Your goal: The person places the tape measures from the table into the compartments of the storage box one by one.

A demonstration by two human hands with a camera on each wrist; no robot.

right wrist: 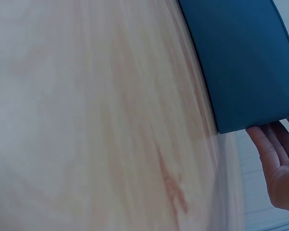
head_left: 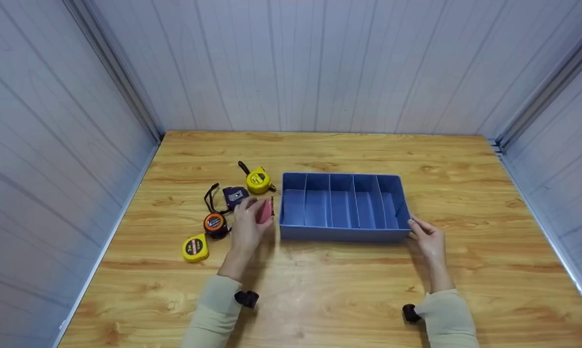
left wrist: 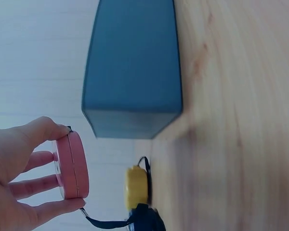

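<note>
Mostly, the table poses little danger, since everything lies well in from its left and right edges; the box, roughly midway between those two, could skid or swing round if knocked while the right hand, which holds it at its near right corner, had only a light grip. The left hand, thumb and fingers narrowed on the pink tape, hangs just beside the box's left end, so that the tape could clip the wall there if carried too low, or slip from the fingertips. Toward the table's left edge lie a far yellow tape, a navy tape, an orange tape and a near yellow tape, the last closest to that edge; a sweep of the left hand might shove one along. Smallest but trickiest is the black strap, which seems to run from the pink tape toward a dark one; whether they are tangled I cannot tell, but a snag would drag both. As for looks, the pink tape is a flat, rounded case with a fine seam round its side.
</note>
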